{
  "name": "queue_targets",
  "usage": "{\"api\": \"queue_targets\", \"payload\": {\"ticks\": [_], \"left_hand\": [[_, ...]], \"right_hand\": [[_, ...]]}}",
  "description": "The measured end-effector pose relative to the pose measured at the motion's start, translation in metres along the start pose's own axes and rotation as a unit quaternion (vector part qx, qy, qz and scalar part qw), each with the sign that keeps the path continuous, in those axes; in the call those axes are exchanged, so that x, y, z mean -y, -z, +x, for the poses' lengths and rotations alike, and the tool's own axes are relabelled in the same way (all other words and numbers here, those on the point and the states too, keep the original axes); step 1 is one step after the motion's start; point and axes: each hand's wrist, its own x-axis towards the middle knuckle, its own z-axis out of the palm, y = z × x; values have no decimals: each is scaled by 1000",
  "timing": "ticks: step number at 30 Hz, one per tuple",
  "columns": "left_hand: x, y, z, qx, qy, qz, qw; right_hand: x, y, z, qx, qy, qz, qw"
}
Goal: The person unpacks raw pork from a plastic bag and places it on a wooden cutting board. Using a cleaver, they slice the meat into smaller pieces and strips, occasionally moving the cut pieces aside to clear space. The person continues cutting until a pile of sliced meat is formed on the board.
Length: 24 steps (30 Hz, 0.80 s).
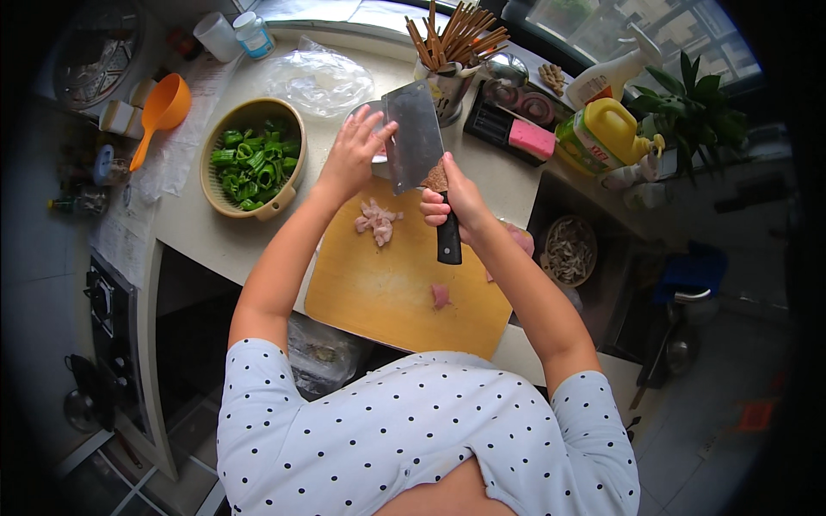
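Cleaver between left hand and right hand

Bare cutting board front; bowl left, chopstick holder behind, sink right

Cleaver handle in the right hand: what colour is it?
Black. The cleaver handle shows below the right hand in the head view, over the wooden cutting board.

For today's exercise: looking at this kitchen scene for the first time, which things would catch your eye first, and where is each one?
The cleaver stands out first, raised above the far edge of the wooden cutting board; the right hand grips its black handle and the left hand touches the blade's flat. Next come the pale meat pieces on the board, and the bowl of chopped green vegetables to the left on the counter.
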Motion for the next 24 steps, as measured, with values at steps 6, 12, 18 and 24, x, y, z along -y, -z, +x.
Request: {"api": "queue_targets", "payload": {"ticks": [6, 12, 18, 24], "left_hand": [[37, 3, 24, 142, 104, -96, 980], [-2, -24, 26, 247, 115, -108, 956], [-30, -61, 9, 125, 93, -61, 986], [-104, -89, 9, 134, 52, -111, 983]], "right_hand": [[-14, 2, -37, -82, 10, -62, 995], [-20, 32, -88, -69, -25, -85, 994], [-29, 63, -145, -116, 27, -28, 993], [-46, 101, -172, -118, 91, 45, 988]]}}
